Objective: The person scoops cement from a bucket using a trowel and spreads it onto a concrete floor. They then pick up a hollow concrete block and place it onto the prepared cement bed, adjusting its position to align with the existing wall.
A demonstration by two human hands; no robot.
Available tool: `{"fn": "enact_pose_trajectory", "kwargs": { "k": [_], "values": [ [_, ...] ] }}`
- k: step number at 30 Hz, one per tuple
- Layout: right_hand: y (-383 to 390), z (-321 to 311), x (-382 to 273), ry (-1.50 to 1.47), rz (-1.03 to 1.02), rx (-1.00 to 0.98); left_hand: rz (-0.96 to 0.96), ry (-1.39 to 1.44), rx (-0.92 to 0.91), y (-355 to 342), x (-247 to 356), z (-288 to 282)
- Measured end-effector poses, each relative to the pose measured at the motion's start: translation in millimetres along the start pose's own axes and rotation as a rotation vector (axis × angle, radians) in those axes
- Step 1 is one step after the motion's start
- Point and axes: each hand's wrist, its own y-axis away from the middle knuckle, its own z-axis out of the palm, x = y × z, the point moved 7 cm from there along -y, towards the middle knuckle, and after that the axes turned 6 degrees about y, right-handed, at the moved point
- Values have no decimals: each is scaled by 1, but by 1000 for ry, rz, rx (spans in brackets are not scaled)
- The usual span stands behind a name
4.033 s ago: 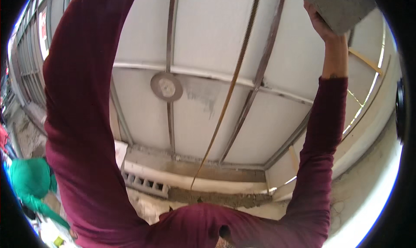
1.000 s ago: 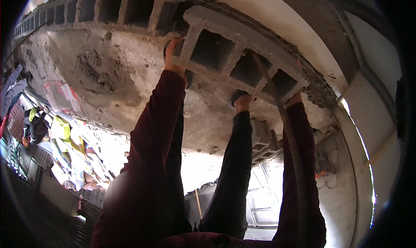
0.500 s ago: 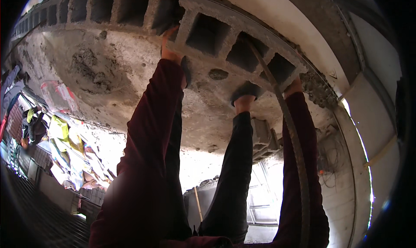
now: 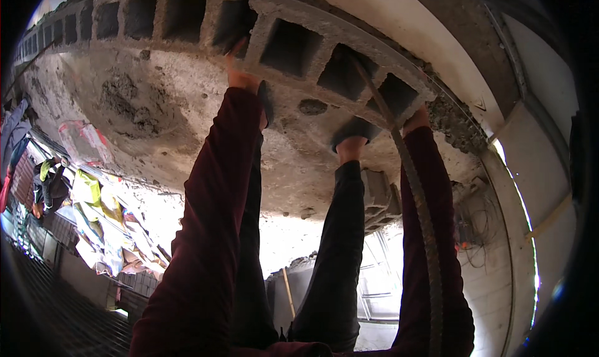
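Observation:
A grey hollow concrete block [image 4: 334, 29] lies with its cavities facing up, held between my hands. My left hand [image 4: 242, 73] grips its left end, the fingers partly hidden in the shadowed gap beside the neighbouring block. At the opposite end my right hand [image 4: 417, 119] is closed on the block's lower corner, its fingers mostly out of sight. A long ribbed steel bar [image 4: 415, 170] comes up through the middle cavity and bends toward me, passing over my right forearm. To the left, the block's end meets or slightly overlaps a row of similar blocks [image 4: 160, 17]; exact contact is unclear.
My shoes [image 4: 355, 127] stand on rough concrete [image 4: 290, 164] just in front of the block. Rubble mortar [image 4: 458, 125] lies past its right end. Stacked blocks [image 4: 376, 188] are behind my leg. A pale wall [image 4: 399, 20] runs along the far side. Bags [image 4: 93, 195] lie at left.
The block and both hands sit slightly further left in the picture, and the row and bar have shifted a little the same way. Both hands keep their hold.

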Motion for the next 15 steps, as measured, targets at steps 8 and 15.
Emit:
{"fn": "enact_pose_trajectory", "kwargs": {
  "k": [8,15],
  "values": [
    [-4,8,-3,-6,-13,-9,79,96,-84,-4,7,9],
    [-10,13,-4,-12,-14,-10,126,175,-99,-1,10,17]
  ]
}}
